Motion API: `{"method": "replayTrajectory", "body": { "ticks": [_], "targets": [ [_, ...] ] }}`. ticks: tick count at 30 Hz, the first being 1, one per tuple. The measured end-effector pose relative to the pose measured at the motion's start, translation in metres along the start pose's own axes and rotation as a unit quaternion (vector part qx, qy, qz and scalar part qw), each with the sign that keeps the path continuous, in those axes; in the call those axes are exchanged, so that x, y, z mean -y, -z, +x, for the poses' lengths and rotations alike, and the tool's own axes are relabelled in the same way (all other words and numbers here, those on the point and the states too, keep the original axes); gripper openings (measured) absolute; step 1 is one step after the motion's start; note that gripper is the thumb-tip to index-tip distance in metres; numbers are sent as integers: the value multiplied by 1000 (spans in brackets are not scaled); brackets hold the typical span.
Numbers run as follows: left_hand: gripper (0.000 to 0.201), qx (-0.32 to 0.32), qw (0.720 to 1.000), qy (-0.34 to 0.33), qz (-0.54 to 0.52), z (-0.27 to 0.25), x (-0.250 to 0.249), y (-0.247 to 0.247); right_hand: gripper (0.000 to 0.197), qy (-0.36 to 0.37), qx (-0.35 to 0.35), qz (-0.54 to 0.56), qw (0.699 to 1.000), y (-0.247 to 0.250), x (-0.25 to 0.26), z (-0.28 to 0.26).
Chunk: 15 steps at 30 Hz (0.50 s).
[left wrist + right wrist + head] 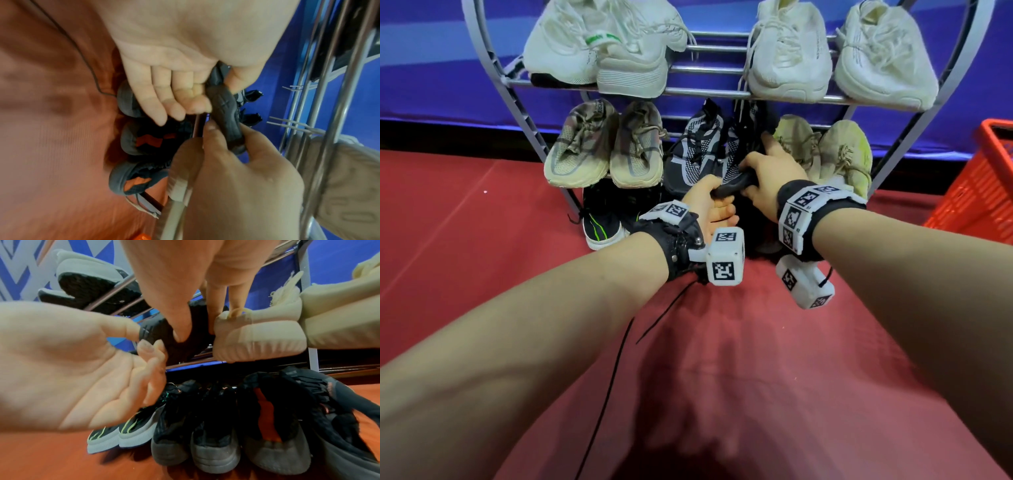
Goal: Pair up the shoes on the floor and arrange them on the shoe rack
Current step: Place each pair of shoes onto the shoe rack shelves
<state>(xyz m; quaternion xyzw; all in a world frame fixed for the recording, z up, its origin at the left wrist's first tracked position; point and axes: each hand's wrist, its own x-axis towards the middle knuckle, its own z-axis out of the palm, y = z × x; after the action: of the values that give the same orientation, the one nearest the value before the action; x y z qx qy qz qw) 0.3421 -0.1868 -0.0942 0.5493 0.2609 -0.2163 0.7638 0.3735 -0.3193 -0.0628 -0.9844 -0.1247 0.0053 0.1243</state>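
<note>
A black and grey mesh shoe [738,156] lies on the middle shelf of the grey shoe rack [709,91], beside its match [695,150]. My left hand [705,202] pinches the toe of its dark sole [224,113] between thumb and index finger; the other fingers hang loose. My right hand [767,174] grips the same toe from the right, with its thumb [180,331] on the sole and fingers behind the shoe. A beige camo pair [606,147] sits to the left and a yellowish pair [835,154] to the right.
Two white pairs [602,48] [842,58] fill the top shelf. On the red carpet under the rack stand black shoes with green stripes [127,431], black shoes with grey toes [213,451] and black and orange ones [148,141]. A red basket [983,192] stands at the right.
</note>
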Motion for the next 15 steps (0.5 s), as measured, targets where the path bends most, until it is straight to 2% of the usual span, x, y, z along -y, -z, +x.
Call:
{"method": "replayTrajectory", "body": {
  "ticks": [2, 5, 7, 9, 11, 13, 15],
  "targets": [
    [45, 42, 999, -9, 20, -1, -3, 4, 42, 3, 0, 1, 1000, 1, 2, -3],
    [26, 56, 998, -23, 12, -8, -9, 3, 46, -8, -11, 11, 1000, 5, 8, -6],
    [21, 50, 998, -20, -29, -11, -11, 0, 48, -39, -27, 70, 996, 7, 12, -9],
    [18, 32, 998, -31, -42, -12, -10, -3, 50, -94, -83, 159, 979, 8, 15, -12],
    [11, 29, 998, -48, -27, -13, -10, -7, 51, -170, -148, 284, 932, 10, 16, -12],
    [10, 29, 998, -60, -21, -14, -15, -8, 54, -241, -201, 388, 867, 15, 17, -9],
    [13, 38, 997, -59, -19, -16, -20, -5, 60, -288, -220, 466, 807, 21, 17, -6]
  ]
}}
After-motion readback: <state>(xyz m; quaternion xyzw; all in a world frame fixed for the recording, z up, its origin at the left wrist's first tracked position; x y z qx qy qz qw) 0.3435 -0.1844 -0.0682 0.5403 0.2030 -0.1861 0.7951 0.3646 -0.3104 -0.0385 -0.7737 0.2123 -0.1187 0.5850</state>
